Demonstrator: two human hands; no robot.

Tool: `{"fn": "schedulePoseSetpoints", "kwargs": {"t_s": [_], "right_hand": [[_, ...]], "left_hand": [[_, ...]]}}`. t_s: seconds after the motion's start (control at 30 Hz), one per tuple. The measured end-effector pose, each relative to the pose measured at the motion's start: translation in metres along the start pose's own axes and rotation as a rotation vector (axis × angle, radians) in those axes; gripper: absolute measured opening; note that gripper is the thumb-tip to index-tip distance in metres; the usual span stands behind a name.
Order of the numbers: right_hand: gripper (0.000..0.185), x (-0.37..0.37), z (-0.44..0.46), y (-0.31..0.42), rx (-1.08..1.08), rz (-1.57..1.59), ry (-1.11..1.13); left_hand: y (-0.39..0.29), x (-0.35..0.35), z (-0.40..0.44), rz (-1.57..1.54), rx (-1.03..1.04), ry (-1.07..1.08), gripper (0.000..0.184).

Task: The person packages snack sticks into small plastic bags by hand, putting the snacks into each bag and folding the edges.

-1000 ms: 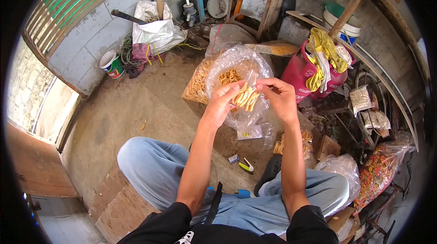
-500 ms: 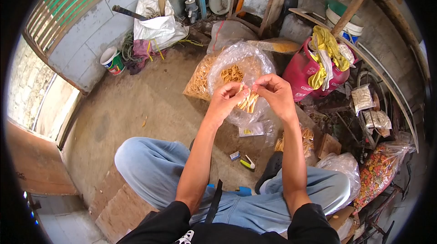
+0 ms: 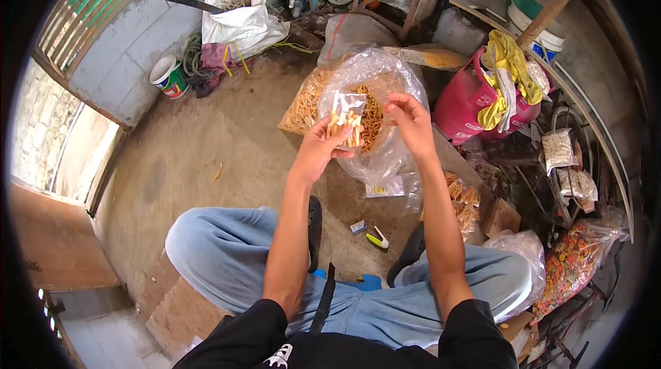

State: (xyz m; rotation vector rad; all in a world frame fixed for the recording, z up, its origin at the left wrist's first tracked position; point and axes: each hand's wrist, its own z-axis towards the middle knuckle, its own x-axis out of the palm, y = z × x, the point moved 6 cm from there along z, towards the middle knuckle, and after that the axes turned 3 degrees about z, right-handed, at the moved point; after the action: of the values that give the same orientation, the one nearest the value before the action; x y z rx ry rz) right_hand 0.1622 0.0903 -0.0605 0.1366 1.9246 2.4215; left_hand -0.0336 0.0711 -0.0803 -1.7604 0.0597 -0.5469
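My left hand (image 3: 317, 152) grips a small clear plastic bag (image 3: 348, 104) partly filled with thin, light-brown snack sticks, its top standing up unfolded. To its right, my right hand (image 3: 414, 131) is raised with bent fingers apart and nothing visible in them. Beneath both hands a large clear plastic bag (image 3: 405, 87) lies open, with many loose brown snack sticks (image 3: 374, 121) inside. A packet of flat clear bags with a yellow label (image 3: 384, 187) lies just below it. On the floor between my feet are a green stapler (image 3: 376, 238) and a small blue-and-white box (image 3: 358, 227).
Filled snack bags (image 3: 463, 207) lie beside my right forearm. A pink sack (image 3: 463, 111) topped with yellow cloth stands at right, near a bag of colourful pieces (image 3: 575, 269). A white bucket (image 3: 169, 77) and white sack (image 3: 237, 42) stand at back left.
Both hands were together at the small bag. My right hand has come away to the right, while my left hand has turned the bag upright and moved it slightly left.
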Motion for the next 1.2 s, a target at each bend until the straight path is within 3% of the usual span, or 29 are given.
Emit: {"fn": "schedulePoseSetpoints", "kwargs": {"t_s": [0.1, 0.17, 0.37, 0.6, 0.67, 0.77, 0.9, 0.97, 1.1, 1.2], "right_hand": [[0.022, -0.022, 0.015, -0.085, 0.131, -0.077, -0.086], [0.020, -0.029, 0.020, -0.144, 0.168, -0.460, -0.043], [0.028, -0.019, 0.009, -0.221, 0.204, -0.828, 0.155], [0.025, -0.001, 0.022, -0.237, 0.132, -1.061, 0.186], [0.023, 0.001, 0.022, -0.252, 0.310, -1.192, 0.279], [0.023, 0.006, 0.021, -0.256, 0.351, -1.232, 0.236], [0.026, 0.006, 0.020, -0.254, 0.363, -1.219, 0.195], [0.026, 0.005, 0.016, -0.247, 0.492, -1.161, 0.223], [0.027, -0.001, 0.012, -0.241, 0.468, -1.106, 0.183], [0.027, -0.014, 0.012, -0.250, 0.501, -1.083, 0.061]], "left_hand": [[0.000, -0.014, 0.006, -0.063, 0.033, -0.012, 0.033], [0.000, -0.018, 0.009, -0.085, 0.036, -0.018, 0.033], [-0.001, -0.021, 0.015, -0.057, 0.005, -0.047, 0.035], [0.000, -0.028, 0.021, -0.072, 0.015, -0.093, 0.034], [0.001, -0.030, 0.022, -0.072, 0.004, -0.091, 0.034], [0.000, -0.027, 0.023, -0.079, 0.001, -0.081, 0.035], [0.002, -0.025, 0.024, -0.062, -0.014, -0.074, 0.038], [-0.002, -0.021, 0.022, -0.044, -0.018, -0.056, 0.040], [-0.009, -0.010, 0.014, 0.003, 0.001, -0.007, 0.046], [-0.012, -0.004, 0.009, 0.024, 0.019, 0.035, 0.049]]}}
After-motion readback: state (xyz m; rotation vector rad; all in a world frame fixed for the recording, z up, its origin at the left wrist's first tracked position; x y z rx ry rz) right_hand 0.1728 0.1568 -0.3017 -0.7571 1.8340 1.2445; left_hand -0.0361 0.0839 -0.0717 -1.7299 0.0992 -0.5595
